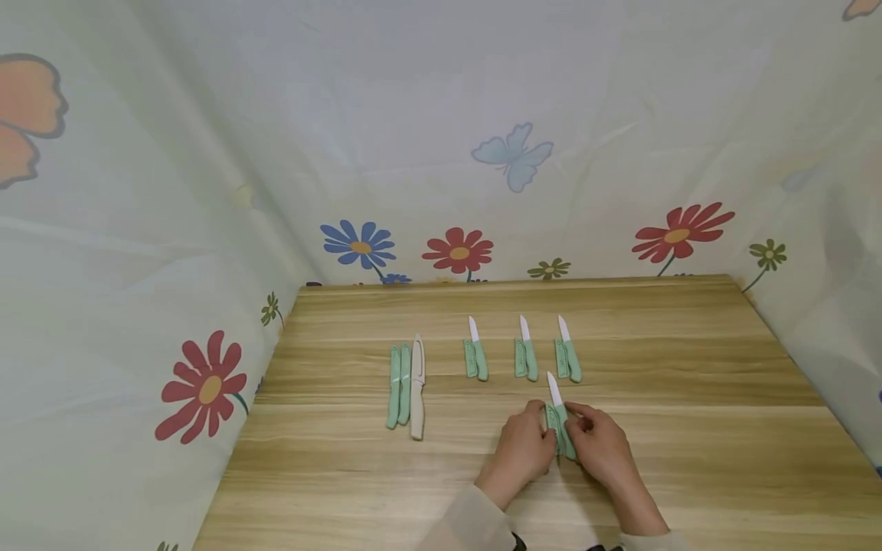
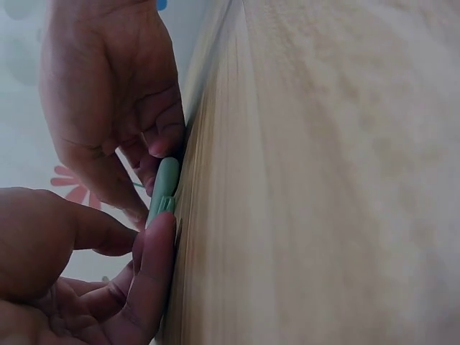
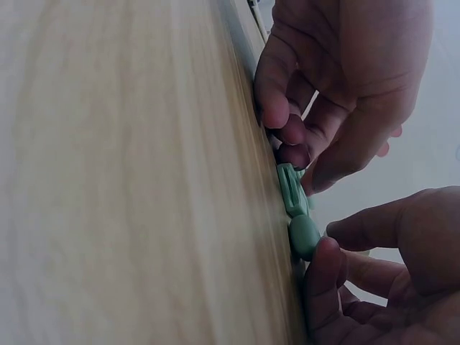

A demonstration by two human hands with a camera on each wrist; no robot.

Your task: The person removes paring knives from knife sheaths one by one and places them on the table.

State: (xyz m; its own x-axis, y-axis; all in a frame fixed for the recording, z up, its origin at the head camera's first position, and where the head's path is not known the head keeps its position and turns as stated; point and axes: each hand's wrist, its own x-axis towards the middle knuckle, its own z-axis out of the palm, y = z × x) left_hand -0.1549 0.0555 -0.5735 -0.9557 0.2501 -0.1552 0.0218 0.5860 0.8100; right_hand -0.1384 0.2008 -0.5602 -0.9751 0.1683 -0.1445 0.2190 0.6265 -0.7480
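Observation:
A paring knife with a white blade and green handle lies on the table, blade pointing away from me. Close along its left side is a green blade sheath. My left hand holds the sheath between thumb and fingers. On the other side, my right hand pinches the knife's handle. In the right wrist view the rounded handle end sits beside the slotted sheath end, both low against the tabletop. Fingers partly cover both pieces.
Farther back stand three similar pairs of knife and sheath: left, middle and right. To the left lie two green sheathed knives and a larger beige sheathed knife. Flower-printed cloth walls the wooden table.

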